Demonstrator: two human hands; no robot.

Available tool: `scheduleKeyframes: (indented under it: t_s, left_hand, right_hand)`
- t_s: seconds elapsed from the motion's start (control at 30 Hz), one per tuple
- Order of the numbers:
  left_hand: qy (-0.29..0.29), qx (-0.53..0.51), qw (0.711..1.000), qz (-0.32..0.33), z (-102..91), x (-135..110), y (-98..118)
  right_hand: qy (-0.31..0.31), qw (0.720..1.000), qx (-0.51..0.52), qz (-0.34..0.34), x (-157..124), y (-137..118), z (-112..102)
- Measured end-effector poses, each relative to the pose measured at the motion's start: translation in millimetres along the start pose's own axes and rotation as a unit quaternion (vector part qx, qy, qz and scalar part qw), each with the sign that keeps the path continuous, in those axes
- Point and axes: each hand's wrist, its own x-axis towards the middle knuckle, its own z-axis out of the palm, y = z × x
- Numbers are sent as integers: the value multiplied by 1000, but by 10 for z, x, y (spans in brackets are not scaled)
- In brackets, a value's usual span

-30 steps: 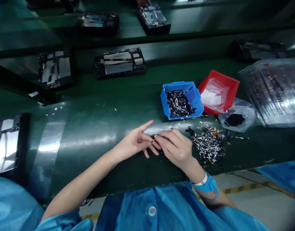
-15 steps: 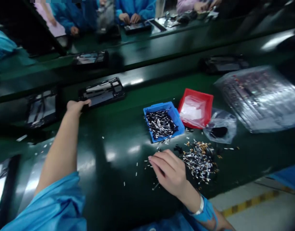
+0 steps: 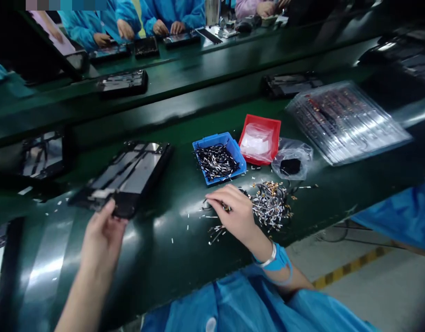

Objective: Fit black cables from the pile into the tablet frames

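Grasping one device point(image 3: 139, 168) by near end in left hand point(image 3: 103, 235), with open bench point(image 3: 176, 189) between it and two bins point(image 3: 240, 162). Curling right hand point(image 3: 236, 214) beside one strip pile point(image 3: 270, 206); cannot tell its grasp.

Dark green bench point(image 3: 177, 127), black device point(image 3: 127, 177) with grey panels point(image 3: 143, 170) at left, blue bin point(image 3: 235, 150), red bin point(image 3: 275, 137), yellow-and-black striped floor line point(image 3: 350, 269)

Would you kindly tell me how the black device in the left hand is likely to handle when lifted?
The black device is probably stiff, showing no bend with the left hand at its near end. Gripped only there, its far end may dip. It could be fragile, since thin dark strips run exposed across its open top.
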Motion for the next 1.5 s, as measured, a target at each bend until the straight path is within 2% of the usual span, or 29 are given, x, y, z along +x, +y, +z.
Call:
scheduleKeyframes:
  t_s: [0.1, 0.13, 0.2, 0.27, 0.33, 0.4, 0.47, 0.5, 0.53, 0.57, 0.6, 0.63, 0.67, 0.7, 0.73, 0.77, 0.83, 0.9, 1.07, 1.2, 1.5]
  left_hand:
    - [7, -58, 992, -112, -422, -664, -352]
    - [-7, -75, 987, -145, -531, -859, -468]
    - [-66, -103, 971, -205, -671, -1194, -681]
    - [-168, -124, 942, -264, -718, -1420, -848]
    - [-291, -137, 894, -312, -735, -1513, -951]
    - [-416, -123, 840, -326, -793, -1495, -974]
    - [-520, -71, 804, -281, -917, -1419, -914]
    - [-544, -35, 808, -224, -996, -1369, -863]
    - [-540, 4, 829, -143, -1077, -1312, -807]
    - [-502, 45, 863, -43, -1155, -1249, -756]
    - [-433, 92, 894, 65, -1222, -1178, -715]
    - [-346, 146, 911, 171, -1275, -1100, -691]
    - [-263, 205, 905, 263, -1311, -1019, -686]
    - [-199, 264, 883, 333, -1331, -937, -697]
    - [-161, 316, 854, 381, -1338, -859, -722]
    - [-147, 358, 825, 411, -1335, -789, -755]
    - [-157, 412, 785, 435, -1314, -687, -823]
    - [-182, 445, 758, 441, -1295, -639, -871]
    - [-210, 481, 718, 456, -1281, -630, -882]
    - [-198, 499, 707, 460, -1260, -630, -866]
    - [-215, 458, 732, 457, -1259, -621, -890]
  right_hand:
    - [-5, 995, 59, 75, 15, 5, -17]
    - [-7, 990, 84, 109, 11, 1, -17]
    - [-11, 973, 142, 180, -9, -27, 6]
    - [-30, 951, 196, 238, -40, -95, 65]
    - [-74, 930, 229, 279, -73, -211, 158]
    - [-134, 913, 242, 299, -99, -359, 277]
    - [-195, 901, 241, 303, -114, -509, 425]
    - [-222, 897, 237, 300, -118, -572, 512]
    - [-247, 893, 232, 296, -120, -622, 608]
    - [-269, 889, 226, 293, -122, -658, 711]
    - [-285, 886, 220, 291, -124, -678, 818]
    - [-295, 884, 215, 292, -127, -687, 924]
    - [-299, 883, 211, 295, -131, -688, 1024]
    - [-298, 882, 209, 298, -136, -684, 1113]
    - [-295, 883, 206, 301, -143, -678, 1187]
    - [-291, 885, 201, 304, -149, -674, 1245]
    - [-288, 890, 181, 304, -159, -676, 1309]
    - [-292, 896, 154, 298, -165, -688, 1323]
    - [-300, 905, 119, 277, -168, -719, 1299]
    - [-306, 903, 117, 278, -136, -702, 1287]
    - [-350, 886, 125, 276, 64, -612, 1245]
